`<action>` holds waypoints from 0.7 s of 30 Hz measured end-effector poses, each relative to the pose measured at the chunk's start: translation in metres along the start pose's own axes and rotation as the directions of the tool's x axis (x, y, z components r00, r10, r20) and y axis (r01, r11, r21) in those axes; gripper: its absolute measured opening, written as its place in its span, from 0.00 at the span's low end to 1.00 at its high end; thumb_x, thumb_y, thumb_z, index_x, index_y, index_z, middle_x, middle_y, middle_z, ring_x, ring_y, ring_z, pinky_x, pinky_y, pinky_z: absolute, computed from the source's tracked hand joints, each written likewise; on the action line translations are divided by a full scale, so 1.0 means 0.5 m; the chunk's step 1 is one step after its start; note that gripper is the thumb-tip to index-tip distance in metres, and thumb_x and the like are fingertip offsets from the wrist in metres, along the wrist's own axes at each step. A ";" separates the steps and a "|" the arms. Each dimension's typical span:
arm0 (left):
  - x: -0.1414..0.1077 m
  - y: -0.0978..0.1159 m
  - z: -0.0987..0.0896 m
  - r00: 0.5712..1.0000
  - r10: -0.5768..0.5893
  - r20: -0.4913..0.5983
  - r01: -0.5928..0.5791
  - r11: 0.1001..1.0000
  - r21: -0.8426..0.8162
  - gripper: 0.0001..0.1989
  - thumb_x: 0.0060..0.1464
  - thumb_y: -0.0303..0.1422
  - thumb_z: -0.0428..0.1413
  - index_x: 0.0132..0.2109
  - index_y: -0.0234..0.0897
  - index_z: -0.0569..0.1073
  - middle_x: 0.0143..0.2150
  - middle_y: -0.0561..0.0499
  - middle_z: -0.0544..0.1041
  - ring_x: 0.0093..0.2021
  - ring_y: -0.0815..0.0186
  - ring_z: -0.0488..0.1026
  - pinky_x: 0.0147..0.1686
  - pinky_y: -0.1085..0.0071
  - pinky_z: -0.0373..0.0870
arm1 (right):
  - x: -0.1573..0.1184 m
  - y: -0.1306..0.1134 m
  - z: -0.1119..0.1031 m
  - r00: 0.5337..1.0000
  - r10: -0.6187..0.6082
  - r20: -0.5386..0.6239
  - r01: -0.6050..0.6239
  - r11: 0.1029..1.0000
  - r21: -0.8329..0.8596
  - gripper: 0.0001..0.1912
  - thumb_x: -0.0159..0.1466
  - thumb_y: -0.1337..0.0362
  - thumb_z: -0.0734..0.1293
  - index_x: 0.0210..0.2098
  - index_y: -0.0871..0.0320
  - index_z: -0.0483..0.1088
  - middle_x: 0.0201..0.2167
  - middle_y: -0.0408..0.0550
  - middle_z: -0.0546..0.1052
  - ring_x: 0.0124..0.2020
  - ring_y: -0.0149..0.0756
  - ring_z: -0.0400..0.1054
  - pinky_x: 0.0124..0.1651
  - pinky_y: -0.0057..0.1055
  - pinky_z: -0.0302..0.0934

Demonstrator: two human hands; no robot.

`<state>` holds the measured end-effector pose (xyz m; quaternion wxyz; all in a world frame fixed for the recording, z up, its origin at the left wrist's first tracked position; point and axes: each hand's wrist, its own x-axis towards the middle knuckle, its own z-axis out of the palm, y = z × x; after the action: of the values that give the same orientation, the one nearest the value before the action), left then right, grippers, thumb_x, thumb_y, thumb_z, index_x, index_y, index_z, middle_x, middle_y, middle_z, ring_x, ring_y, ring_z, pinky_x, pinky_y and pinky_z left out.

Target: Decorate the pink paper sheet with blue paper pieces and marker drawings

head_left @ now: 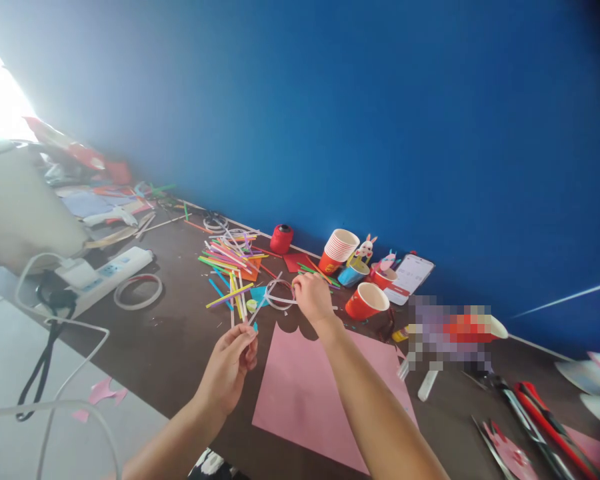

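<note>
My left hand (pixel 233 353) is held above the dark table with its fingers pinched together. A small blue piece (pixel 255 327) pokes out at the fingertips; its kind is unclear. My right hand (pixel 313 293) reaches farther forward, its fingers curled at the right edge of a whitish ring that looks like a roll of tape (pixel 280 307). Pale narrow strips cross around this roll, one slanting down toward my left hand. Under my right forearm lies a large pink sheet of paper (pixel 300 393) with scalloped cuts along its far edge.
Colourful straws (pixel 230 257) are heaped behind my hands. Near the wall stand stacked paper cups (pixel 339 247), a single red cup (pixel 367 301), a red thread spool (pixel 281 239) and a phone (pixel 410 275). A power strip (pixel 115 273) is left; a red-handled tool (pixel 555 420) lies right.
</note>
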<state>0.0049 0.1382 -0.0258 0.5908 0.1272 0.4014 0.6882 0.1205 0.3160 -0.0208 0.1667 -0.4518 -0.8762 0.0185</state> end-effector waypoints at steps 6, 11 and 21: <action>0.007 -0.007 0.000 1.000 -0.023 -0.020 0.023 1.000 -0.011 0.10 0.45 0.33 0.59 0.29 0.35 0.64 0.21 0.59 0.61 0.19 0.78 0.55 0.19 0.80 0.52 | -0.010 -0.042 0.026 0.997 -0.076 0.021 0.075 0.996 0.037 0.07 0.58 0.65 0.63 0.36 0.55 0.71 0.35 0.49 0.72 0.41 0.41 0.60 0.43 0.34 0.54; 0.008 -0.007 0.000 0.999 -0.032 -0.013 0.031 0.999 -0.034 0.12 0.43 0.34 0.60 0.29 0.35 0.64 0.21 0.59 0.62 0.19 0.79 0.56 0.18 0.80 0.51 | 0.000 -0.033 0.042 0.998 -0.034 0.053 0.032 0.999 0.043 0.08 0.60 0.67 0.60 0.29 0.56 0.71 0.31 0.48 0.72 0.38 0.39 0.61 0.40 0.32 0.54; 0.004 -0.011 0.003 0.998 -0.047 -0.031 0.045 0.997 -0.061 0.12 0.43 0.34 0.61 0.31 0.35 0.65 0.22 0.59 0.62 0.19 0.79 0.57 0.19 0.81 0.52 | -0.011 -0.064 0.026 0.999 -0.012 0.035 0.007 0.990 0.139 0.07 0.57 0.63 0.62 0.29 0.58 0.70 0.31 0.52 0.72 0.40 0.43 0.62 0.44 0.36 0.54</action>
<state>0.0090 0.1405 -0.0294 0.6035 0.0890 0.3928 0.6882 0.0945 0.2943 -0.0289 0.1823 -0.4345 -0.8777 0.0866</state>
